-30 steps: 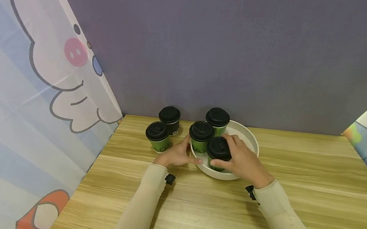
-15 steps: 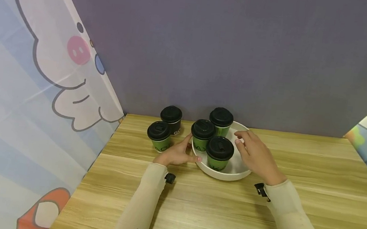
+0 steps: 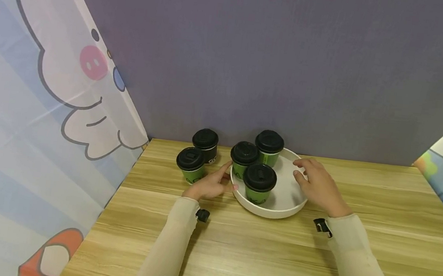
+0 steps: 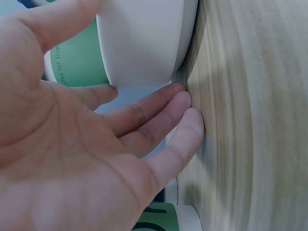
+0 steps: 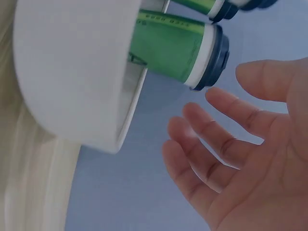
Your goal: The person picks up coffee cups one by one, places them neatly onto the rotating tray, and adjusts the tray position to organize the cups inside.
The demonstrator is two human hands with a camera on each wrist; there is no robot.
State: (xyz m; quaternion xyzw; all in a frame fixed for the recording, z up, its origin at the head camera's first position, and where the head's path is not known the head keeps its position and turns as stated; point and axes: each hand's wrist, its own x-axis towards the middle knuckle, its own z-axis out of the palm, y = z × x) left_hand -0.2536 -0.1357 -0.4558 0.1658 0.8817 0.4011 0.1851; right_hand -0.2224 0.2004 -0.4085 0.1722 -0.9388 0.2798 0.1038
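Observation:
A round white tray (image 3: 285,209) holds three green paper coffee cups with black lids: one at the back (image 3: 269,158), one at the left (image 3: 239,171) and one at the front (image 3: 257,196). My left hand (image 3: 209,185) is at the tray's left rim, its fingers extended beside the wall; the left wrist view shows the palm (image 4: 62,144) with nothing gripped. Over the right side of the tray, my right hand (image 3: 320,188) hovers with loosely bent fingers, holding nothing. In the right wrist view those fingers (image 5: 211,132) are apart from a cup (image 5: 171,45).
Left of the tray stand another green lidded cup (image 3: 192,173) and a black lidded cup (image 3: 208,151), close together. A grey panel (image 3: 255,60) rises behind the wooden table (image 3: 256,260). A cartoon-print cloth (image 3: 21,133) hangs at the left.
My right hand has let go of the front cup and moved right. In the tray, the front cup now sits slightly further left and the back cup slightly further right. My left hand barely moved.

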